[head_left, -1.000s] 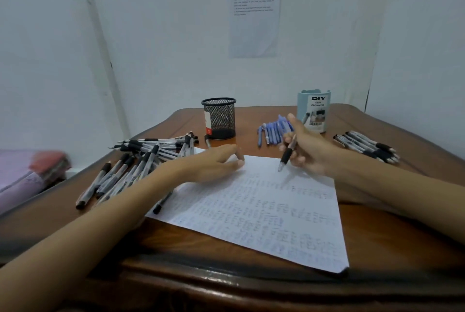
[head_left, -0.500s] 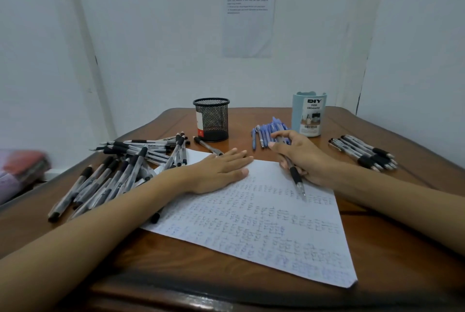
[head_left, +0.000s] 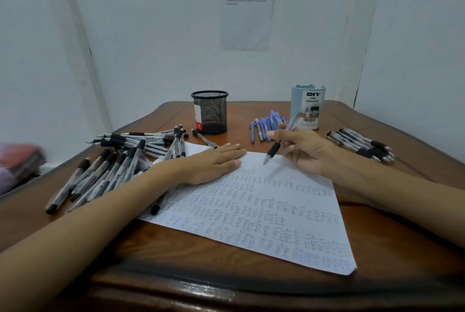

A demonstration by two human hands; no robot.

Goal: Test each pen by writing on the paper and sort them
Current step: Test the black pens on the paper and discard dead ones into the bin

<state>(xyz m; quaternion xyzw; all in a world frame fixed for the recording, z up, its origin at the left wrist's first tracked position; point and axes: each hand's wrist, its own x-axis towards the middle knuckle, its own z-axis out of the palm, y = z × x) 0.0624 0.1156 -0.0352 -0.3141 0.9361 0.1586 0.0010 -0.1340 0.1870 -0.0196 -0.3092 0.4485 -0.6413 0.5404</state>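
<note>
Dozens of clear-barrelled, black-gripped loose pens [head_left: 113, 160] lie heaped at middle left, some near the left edge of the glossy brown wooden table [head_left: 176, 256], whose corners are rounded; bare wood shows along the lower frame; the left hand [head_left: 214, 163] rests flat, fingers straight, on the paper [head_left: 264, 211], a white sheet angled across the centre and crowded with small blue and black scribbles, its lower-right corner near the table's front edge; a black mesh cup [head_left: 210, 112] stands behind; blue pens [head_left: 266, 125] lie right of it; the right hand [head_left: 302, 150] pinches a black-gripped pen [head_left: 276, 145], tip angled down at the sheet's upper edge; a pale blue organizer cup [head_left: 308, 107] stands behind; sorted pens [head_left: 362, 144] lie side by side at right.
</note>
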